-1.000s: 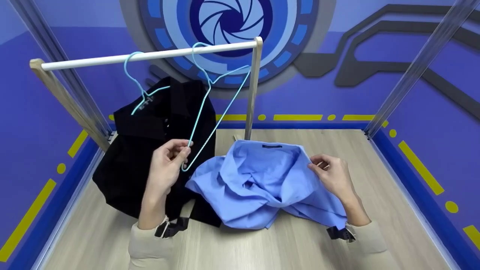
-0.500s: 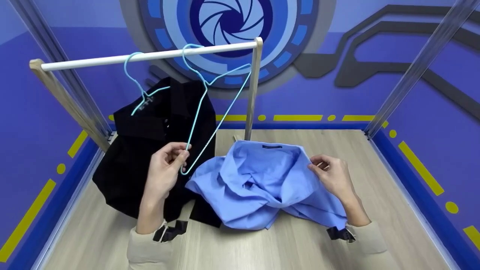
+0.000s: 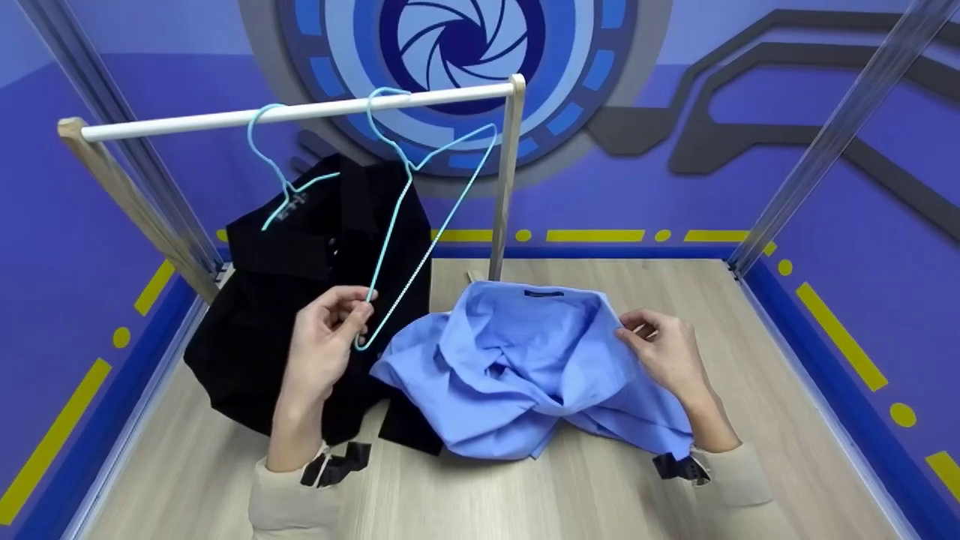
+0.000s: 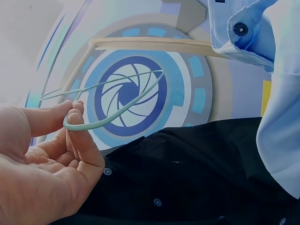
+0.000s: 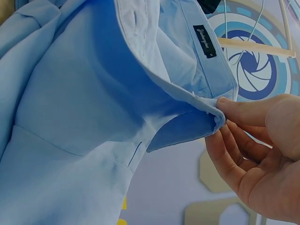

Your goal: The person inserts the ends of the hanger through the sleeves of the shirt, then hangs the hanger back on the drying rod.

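Note:
A light-blue wire hanger (image 3: 394,214) has its hook over the rack's white rail and tilts toward me. My left hand (image 3: 326,337) pinches its lower left corner between thumb and fingers, as the left wrist view also shows at the hanger's bent end (image 4: 89,125). A blue collared shirt (image 3: 517,420) lies bunched on the wooden table, its neck opening upward and a dark label (image 5: 205,41) inside the collar. With thumb and fingertips my right hand (image 3: 667,349) pinches the right edge of that collar (image 5: 206,105).
A black shirt (image 3: 300,322) hangs on a second blue hanger (image 3: 262,146) at the left of the rack rail (image 3: 187,124), its lower part spread on the table (image 3: 600,495). The rack's right wooden post (image 3: 506,180) stands behind the blue shirt. Patterned walls enclose the table.
My left hand has moved slightly left and down with the hanger's corner, and the hook has shifted left along the rail. The right hand and blue shirt have stayed in place.

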Action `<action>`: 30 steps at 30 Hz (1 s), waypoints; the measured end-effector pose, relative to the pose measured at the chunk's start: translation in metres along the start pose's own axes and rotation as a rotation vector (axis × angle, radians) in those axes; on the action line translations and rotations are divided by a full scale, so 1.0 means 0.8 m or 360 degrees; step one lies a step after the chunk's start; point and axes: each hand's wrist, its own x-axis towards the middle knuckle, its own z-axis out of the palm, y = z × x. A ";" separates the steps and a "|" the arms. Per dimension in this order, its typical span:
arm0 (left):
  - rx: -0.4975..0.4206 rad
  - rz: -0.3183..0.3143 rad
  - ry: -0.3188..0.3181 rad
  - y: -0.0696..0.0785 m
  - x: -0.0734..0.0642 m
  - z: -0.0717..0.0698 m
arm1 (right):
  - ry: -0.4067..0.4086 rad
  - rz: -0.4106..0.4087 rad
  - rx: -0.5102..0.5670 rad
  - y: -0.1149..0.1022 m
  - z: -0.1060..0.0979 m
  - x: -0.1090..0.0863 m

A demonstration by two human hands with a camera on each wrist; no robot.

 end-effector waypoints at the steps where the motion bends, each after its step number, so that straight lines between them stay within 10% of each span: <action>1: 0.0004 0.0003 -0.0006 0.000 -0.001 -0.001 | -0.0001 -0.0002 0.0003 0.000 0.000 0.000; 30: 0.0214 -0.0040 0.0062 0.001 -0.022 -0.033 | -0.0004 -0.0006 -0.0011 0.001 0.001 -0.002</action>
